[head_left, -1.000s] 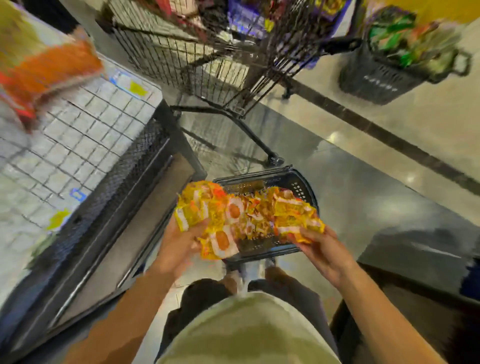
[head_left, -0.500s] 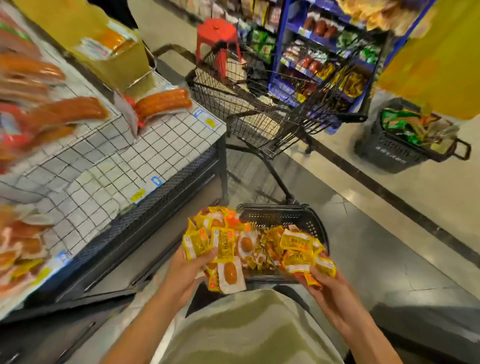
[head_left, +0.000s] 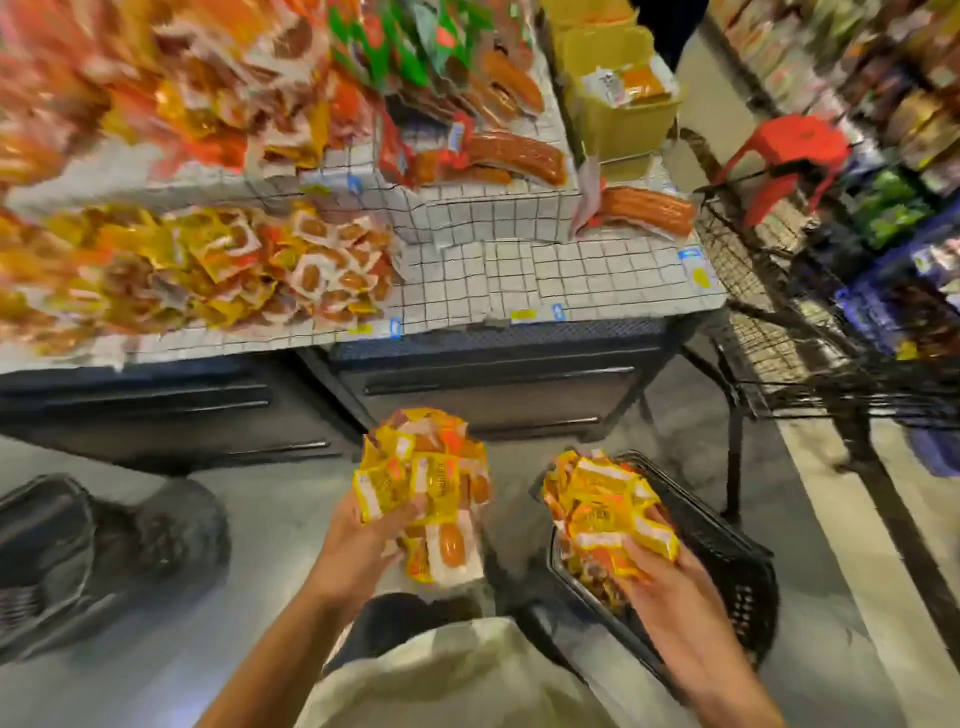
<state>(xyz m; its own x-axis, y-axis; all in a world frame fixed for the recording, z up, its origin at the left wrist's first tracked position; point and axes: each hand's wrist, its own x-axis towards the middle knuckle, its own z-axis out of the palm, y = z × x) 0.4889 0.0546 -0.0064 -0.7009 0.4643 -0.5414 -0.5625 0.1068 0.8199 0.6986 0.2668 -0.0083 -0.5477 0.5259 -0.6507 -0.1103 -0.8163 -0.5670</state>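
My left hand (head_left: 358, 551) grips a bunch of small yellow snack packets (head_left: 426, 483), held up in front of the display table. A second bunch of yellow packets (head_left: 608, 514) sits in the grip of my right hand (head_left: 670, 587), above a black plastic basket (head_left: 727, 561) on the floor. A heap of the same kind of packets (head_left: 249, 270) lies on the white gridded shelf (head_left: 519, 280) ahead and to the left.
Packaged sausages (head_left: 519, 150) and a yellow box (head_left: 618, 88) lie further back on the display. A wire shopping cart (head_left: 810, 312) and a red stool (head_left: 789, 150) stand at the right. Another dark basket (head_left: 78, 556) sits on the floor at the left.
The view has swung left and up from the floor basket to the display table. The one wide bunch held between both hands has split into two bunches, one in each hand.
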